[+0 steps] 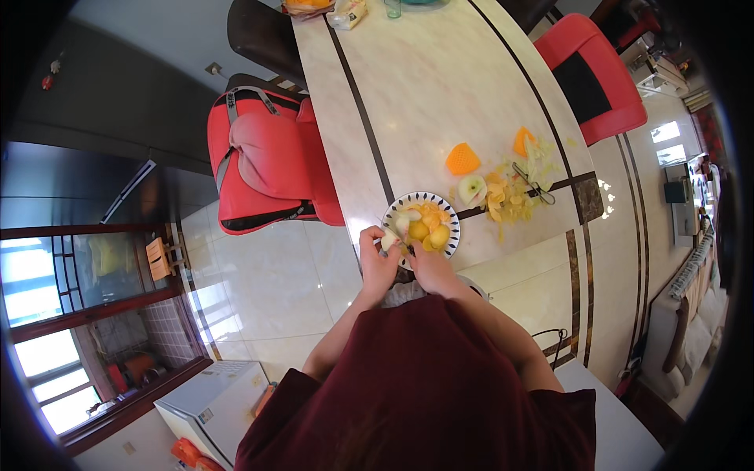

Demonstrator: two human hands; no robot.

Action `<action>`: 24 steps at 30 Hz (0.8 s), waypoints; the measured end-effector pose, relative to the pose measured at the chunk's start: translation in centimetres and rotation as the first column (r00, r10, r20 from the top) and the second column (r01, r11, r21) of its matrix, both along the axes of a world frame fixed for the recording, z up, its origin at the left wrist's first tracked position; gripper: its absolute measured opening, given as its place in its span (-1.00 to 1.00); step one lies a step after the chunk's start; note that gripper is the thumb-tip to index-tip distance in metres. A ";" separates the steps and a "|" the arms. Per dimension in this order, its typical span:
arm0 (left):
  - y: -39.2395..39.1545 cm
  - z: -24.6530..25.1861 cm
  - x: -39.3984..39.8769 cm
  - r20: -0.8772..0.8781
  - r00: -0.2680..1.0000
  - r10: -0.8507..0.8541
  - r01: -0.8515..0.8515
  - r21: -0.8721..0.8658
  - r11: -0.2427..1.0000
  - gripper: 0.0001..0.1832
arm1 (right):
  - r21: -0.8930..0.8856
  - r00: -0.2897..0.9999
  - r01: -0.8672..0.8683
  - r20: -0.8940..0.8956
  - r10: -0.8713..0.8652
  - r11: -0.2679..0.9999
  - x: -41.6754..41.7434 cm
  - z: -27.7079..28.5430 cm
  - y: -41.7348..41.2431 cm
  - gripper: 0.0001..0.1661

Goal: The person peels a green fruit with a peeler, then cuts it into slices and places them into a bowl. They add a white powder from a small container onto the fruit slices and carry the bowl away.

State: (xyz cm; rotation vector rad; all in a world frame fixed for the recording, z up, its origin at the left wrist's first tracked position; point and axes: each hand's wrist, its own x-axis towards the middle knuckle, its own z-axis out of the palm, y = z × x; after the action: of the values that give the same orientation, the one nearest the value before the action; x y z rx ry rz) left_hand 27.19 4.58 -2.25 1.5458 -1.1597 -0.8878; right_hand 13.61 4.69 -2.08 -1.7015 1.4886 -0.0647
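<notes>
Over the near side of a round white plate (453,242) with a dark-patterned rim, my left hand (379,265) pinches a pale piece of fruit (389,240). My right hand (434,269) is closed around a small dark-handled tool (410,250), probably a knife; its blade is hard to make out. Peeled orange segments (433,213) and yellow fruit pieces (439,236) lie on the plate, with pale cut pieces (404,221) at its left. To the plate's right rests a larger peeled pale-green fruit (472,190), perhaps an apple, with a hollow showing in it.
Orange peel (496,197) and pale-green peelings (533,162) are strewn across the marble table (424,88). A metal peeler (533,183) lies among them. Two orange foam nets (463,159) sit beyond. A red padded seat (271,156) stands at the left edge, a red chair (595,76) at the right.
</notes>
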 end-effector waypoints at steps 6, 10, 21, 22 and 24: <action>-0.4 -2.3 1.0 -0.100 0.992 0.080 -0.068 0.111 0.991 -0.68 | -0.052 0.991 0.095 0.094 -0.090 0.994 -1.0 0.7 0.0 -0.60; -0.8 -1.5 2.1 0.161 0.981 -0.108 0.091 0.109 0.990 -0.71 | -0.046 0.954 0.270 0.144 -0.261 0.962 -3.5 1.5 -0.1 -0.61; -4.8 -2.9 1.6 0.615 0.609 -0.500 0.488 0.207 0.848 -0.68 | -0.084 0.901 0.399 0.219 -0.374 0.913 -8.3 1.0 1.7 -0.65; -4.7 -3.1 1.6 0.592 0.591 -0.548 0.495 0.270 0.826 -0.67 | -0.083 0.898 0.410 0.214 -0.386 0.908 -8.5 0.9 1.9 -0.65; -4.7 -3.2 1.4 0.539 0.553 -0.635 0.505 0.389 0.770 -0.66 | -0.076 0.887 0.435 0.206 -0.412 0.897 -9.0 0.9 2.2 -0.65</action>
State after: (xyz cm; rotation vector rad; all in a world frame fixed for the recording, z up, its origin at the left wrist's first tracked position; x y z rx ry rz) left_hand 28.63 -0.16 -5.45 1.7093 -2.2577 -0.9114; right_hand 4.60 6.93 -1.20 -1.3856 1.7162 -0.5436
